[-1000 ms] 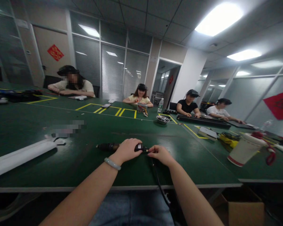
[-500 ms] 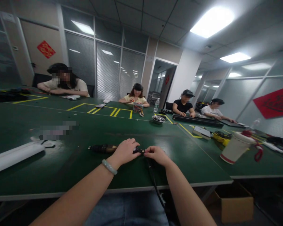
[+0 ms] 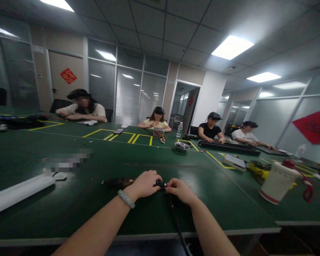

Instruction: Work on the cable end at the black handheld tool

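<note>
Head view: the left hand, a pale bangle on its wrist, lies closed over a dark tool that rests flat on the green table, near the front edge. The right hand pinches the tool's small black end between fingertips, touching the left hand's fingers. A black cable runs from under the right hand over the table edge. A white strip lies well to the left; a white cup stands tilted to the right. A metal bowl sits farther back. Four people sit along the far side.
</note>
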`<state>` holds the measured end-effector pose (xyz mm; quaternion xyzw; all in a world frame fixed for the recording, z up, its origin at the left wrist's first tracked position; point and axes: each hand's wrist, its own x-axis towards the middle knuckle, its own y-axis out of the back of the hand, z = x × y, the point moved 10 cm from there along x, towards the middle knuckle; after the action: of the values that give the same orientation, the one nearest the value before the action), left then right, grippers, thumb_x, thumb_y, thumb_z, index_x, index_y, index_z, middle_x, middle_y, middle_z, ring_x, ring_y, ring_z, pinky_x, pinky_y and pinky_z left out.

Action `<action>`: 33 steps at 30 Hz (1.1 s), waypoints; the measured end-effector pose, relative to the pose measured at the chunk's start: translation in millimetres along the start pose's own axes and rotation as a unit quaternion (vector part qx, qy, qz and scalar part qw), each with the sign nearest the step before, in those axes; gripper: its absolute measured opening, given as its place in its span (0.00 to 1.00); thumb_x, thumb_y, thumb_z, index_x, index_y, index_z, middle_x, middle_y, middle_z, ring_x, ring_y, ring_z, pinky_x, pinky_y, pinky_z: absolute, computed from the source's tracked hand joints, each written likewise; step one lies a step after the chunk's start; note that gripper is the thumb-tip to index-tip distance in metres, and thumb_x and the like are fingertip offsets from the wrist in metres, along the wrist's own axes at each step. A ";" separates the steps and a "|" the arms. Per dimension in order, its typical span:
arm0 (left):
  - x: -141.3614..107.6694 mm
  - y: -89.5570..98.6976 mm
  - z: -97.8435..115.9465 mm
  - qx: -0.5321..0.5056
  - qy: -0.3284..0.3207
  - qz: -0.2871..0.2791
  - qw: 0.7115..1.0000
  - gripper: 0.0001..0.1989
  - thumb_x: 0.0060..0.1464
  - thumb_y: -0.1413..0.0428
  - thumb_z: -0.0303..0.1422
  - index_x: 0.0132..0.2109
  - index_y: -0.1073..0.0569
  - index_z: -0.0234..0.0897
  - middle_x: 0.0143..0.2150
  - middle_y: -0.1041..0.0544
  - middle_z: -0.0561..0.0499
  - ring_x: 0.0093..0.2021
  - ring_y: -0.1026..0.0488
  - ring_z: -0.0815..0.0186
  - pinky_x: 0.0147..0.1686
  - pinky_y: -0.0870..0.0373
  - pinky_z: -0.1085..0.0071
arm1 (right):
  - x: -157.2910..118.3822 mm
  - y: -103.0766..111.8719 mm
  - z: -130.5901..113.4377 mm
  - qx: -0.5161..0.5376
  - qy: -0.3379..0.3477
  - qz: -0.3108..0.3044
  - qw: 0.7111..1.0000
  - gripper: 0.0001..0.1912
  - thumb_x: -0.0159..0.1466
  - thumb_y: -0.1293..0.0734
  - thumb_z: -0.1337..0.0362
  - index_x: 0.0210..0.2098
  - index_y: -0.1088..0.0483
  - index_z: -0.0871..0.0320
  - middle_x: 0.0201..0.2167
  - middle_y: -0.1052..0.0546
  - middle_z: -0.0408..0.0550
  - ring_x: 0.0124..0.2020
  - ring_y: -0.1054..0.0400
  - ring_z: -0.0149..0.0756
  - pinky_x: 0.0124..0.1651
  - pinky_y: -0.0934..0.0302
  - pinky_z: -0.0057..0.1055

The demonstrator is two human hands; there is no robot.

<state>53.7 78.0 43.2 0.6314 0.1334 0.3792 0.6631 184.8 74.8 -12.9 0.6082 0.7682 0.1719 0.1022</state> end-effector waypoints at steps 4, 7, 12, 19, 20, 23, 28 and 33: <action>-0.5 4.9 7.6 0.044 -0.003 0.040 0.998 0.12 0.55 0.42 0.38 0.47 0.28 0.44 0.46 0.30 0.48 0.49 0.33 0.58 0.47 0.37 0.64 | 1.3 -0.4 -4.8 0.023 0.013 0.001 1.000 0.14 0.53 0.29 0.56 0.32 0.33 0.59 0.28 0.25 0.42 0.31 0.32 0.30 0.37 0.41 0.28; 0.6 8.6 11.0 0.077 0.003 0.061 0.995 0.12 0.55 0.41 0.35 0.46 0.29 0.42 0.47 0.31 0.48 0.49 0.35 0.58 0.46 0.37 0.64 | 2.7 0.6 -5.4 0.031 0.020 0.007 0.999 0.16 0.53 0.28 0.55 0.32 0.33 0.59 0.27 0.25 0.42 0.30 0.33 0.30 0.37 0.42 0.28; 1.9 8.0 8.9 0.099 0.017 0.077 0.992 0.12 0.56 0.41 0.35 0.47 0.29 0.43 0.48 0.32 0.48 0.50 0.36 0.58 0.46 0.37 0.63 | 5.2 7.2 1.3 0.033 0.009 0.036 0.999 0.17 0.52 0.29 0.53 0.32 0.32 0.59 0.27 0.25 0.41 0.27 0.35 0.28 0.33 0.44 0.27; -5.6 5.9 14.0 0.056 -0.003 0.070 0.996 0.12 0.59 0.45 0.37 0.50 0.29 0.45 0.47 0.32 0.48 0.50 0.33 0.59 0.55 0.41 0.57 | 1.6 7.6 1.9 0.004 -0.015 0.038 0.999 0.18 0.54 0.30 0.51 0.34 0.32 0.59 0.28 0.24 0.43 0.24 0.37 0.27 0.28 0.46 0.26; -7.8 8.3 17.0 0.050 -0.009 0.073 0.996 0.12 0.60 0.46 0.37 0.51 0.29 0.44 0.47 0.32 0.48 0.50 0.33 0.59 0.58 0.43 0.56 | 0.7 7.3 0.8 0.006 -0.016 0.037 0.999 0.18 0.54 0.30 0.51 0.34 0.32 0.59 0.29 0.23 0.43 0.25 0.36 0.27 0.28 0.45 0.26; -13.8 15.0 21.7 0.025 -0.003 0.072 0.997 0.14 0.60 0.49 0.35 0.52 0.29 0.44 0.47 0.31 0.47 0.48 0.31 0.60 0.56 0.40 0.59 | -1.0 5.0 -1.1 0.029 -0.012 0.022 0.999 0.19 0.53 0.29 0.50 0.34 0.32 0.59 0.30 0.22 0.45 0.29 0.31 0.31 0.34 0.41 0.28; -17.4 15.0 26.6 0.030 0.013 0.051 0.998 0.13 0.56 0.46 0.34 0.49 0.26 0.45 0.46 0.30 0.47 0.46 0.31 0.59 0.44 0.34 0.65 | 0.7 3.9 4.3 0.036 -0.007 -0.002 0.999 0.21 0.49 0.26 0.51 0.33 0.29 0.61 0.28 0.22 0.45 0.32 0.29 0.32 0.39 0.39 0.30; -16.7 5.7 29.9 0.031 0.006 0.046 0.998 0.15 0.58 0.48 0.40 0.50 0.28 0.44 0.46 0.28 0.46 0.45 0.30 0.58 0.44 0.35 0.62 | 0.1 4.4 8.1 0.036 -0.013 -0.011 0.999 0.23 0.47 0.25 0.50 0.36 0.26 0.61 0.30 0.21 0.45 0.33 0.28 0.33 0.42 0.37 0.31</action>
<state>60.1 44.3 48.4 0.6550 0.1204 0.4086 0.6241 191.7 76.9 -18.6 0.6050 0.7793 0.1351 0.0919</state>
